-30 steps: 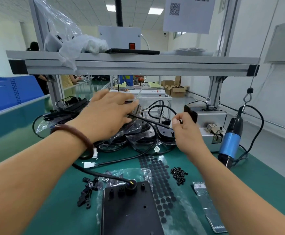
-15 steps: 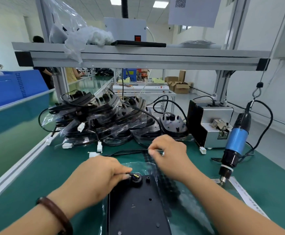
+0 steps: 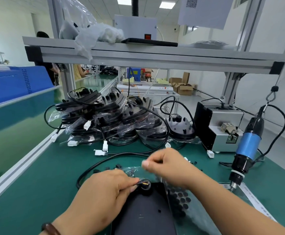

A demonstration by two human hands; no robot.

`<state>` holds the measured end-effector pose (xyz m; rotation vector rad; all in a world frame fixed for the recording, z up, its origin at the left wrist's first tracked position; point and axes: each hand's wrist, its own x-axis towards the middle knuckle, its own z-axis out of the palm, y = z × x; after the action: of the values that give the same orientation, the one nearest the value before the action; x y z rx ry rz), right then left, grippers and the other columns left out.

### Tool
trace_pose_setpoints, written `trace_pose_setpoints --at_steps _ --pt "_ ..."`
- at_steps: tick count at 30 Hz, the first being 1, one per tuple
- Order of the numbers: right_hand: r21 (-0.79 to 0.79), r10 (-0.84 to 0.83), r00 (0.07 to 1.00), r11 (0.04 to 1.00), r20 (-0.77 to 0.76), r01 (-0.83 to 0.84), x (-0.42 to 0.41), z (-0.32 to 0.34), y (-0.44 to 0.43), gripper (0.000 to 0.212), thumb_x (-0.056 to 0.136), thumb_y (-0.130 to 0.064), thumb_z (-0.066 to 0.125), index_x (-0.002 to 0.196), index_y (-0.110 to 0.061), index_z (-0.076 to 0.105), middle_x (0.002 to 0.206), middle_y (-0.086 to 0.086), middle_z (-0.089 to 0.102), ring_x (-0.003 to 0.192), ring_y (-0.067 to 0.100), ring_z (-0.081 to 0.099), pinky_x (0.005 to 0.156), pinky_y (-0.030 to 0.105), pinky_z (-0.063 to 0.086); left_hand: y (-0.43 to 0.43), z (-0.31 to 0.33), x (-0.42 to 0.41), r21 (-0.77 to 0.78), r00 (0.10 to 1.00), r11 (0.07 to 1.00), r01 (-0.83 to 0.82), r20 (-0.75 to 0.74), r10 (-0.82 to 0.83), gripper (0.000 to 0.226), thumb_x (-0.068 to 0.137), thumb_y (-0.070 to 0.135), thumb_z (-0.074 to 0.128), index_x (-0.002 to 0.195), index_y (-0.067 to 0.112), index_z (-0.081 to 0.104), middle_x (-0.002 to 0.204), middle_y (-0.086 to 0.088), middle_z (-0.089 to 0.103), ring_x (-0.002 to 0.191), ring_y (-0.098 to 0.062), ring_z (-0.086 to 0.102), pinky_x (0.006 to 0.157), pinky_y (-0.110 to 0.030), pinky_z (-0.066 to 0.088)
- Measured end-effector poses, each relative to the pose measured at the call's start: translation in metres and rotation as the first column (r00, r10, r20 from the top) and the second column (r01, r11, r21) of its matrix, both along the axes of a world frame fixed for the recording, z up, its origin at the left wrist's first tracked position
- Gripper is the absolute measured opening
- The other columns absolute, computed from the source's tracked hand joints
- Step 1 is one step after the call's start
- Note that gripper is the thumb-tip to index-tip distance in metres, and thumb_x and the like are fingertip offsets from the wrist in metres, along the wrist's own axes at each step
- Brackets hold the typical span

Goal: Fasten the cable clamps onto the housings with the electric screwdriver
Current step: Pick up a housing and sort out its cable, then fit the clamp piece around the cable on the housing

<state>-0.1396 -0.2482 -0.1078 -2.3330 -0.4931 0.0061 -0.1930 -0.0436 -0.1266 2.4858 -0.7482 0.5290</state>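
A black housing (image 3: 143, 216) lies flat on the green mat right in front of me. My left hand (image 3: 104, 189) pinches the black cable (image 3: 94, 167) where it enters the round port at the housing's top edge. My right hand (image 3: 167, 165) hovers blurred just above and behind that port, fingers curled; I cannot make out anything between them. Small black cable clamps (image 3: 118, 166) lie loose on the mat behind my hands. The blue electric screwdriver (image 3: 246, 148) hangs tip down from a hook at the right.
A heap of bagged black housings (image 3: 111, 119) with cables and white connectors fills the back of the bench. A grey screw feeder box (image 3: 223, 128) stands at the right. A sheet of black round pads (image 3: 179, 200) lies beside the housing. An aluminium shelf frame (image 3: 138, 56) runs overhead.
Both hands drew back from the heap to the housing in front of me. My left hand took the cable at the port. My right hand has lifted a little.
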Motion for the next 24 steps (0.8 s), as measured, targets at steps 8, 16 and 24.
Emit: trace_pose_setpoints --at_steps 8,16,24 --pt "-0.426 -0.02 0.998 0.904 0.061 0.044 0.05 -0.012 0.055 0.023 0.09 -0.026 0.062 0.102 -0.012 0.076 0.107 0.003 0.073 0.103 0.018 0.063 0.084 0.024 0.046 0.003 0.0 -0.002 0.008 0.999 1.0 -0.008 -0.051 0.008 0.027 0.09 0.035 0.055 0.113 0.043 0.067 0.09 0.024 0.067 0.087 0.005 0.061 0.075 -0.02 0.051" --pt "-0.475 -0.033 0.996 0.877 0.087 0.07 0.043 -0.014 0.06 0.02 0.085 -0.024 0.065 0.094 -0.009 0.075 0.097 0.008 0.072 0.095 0.024 0.064 0.073 0.025 0.045 0.007 -0.003 0.002 -0.05 0.991 0.998 -0.038 -0.13 0.031 0.017 0.088 0.044 0.057 0.103 0.045 0.049 0.093 0.028 0.066 0.086 0.001 0.06 0.077 -0.023 0.047" --pt "-0.087 -0.163 0.986 0.983 -0.034 0.16 0.038 -0.003 0.044 0.026 0.092 -0.025 0.062 0.075 -0.007 0.068 0.074 0.011 0.07 0.061 0.015 0.061 0.065 0.026 0.051 0.009 -0.004 0.002 -0.117 0.989 0.993 -0.026 -0.146 0.009 0.015 0.087 0.043 0.06 0.099 0.046 0.051 0.088 0.034 0.062 0.078 0.005 0.057 0.066 -0.012 0.043"
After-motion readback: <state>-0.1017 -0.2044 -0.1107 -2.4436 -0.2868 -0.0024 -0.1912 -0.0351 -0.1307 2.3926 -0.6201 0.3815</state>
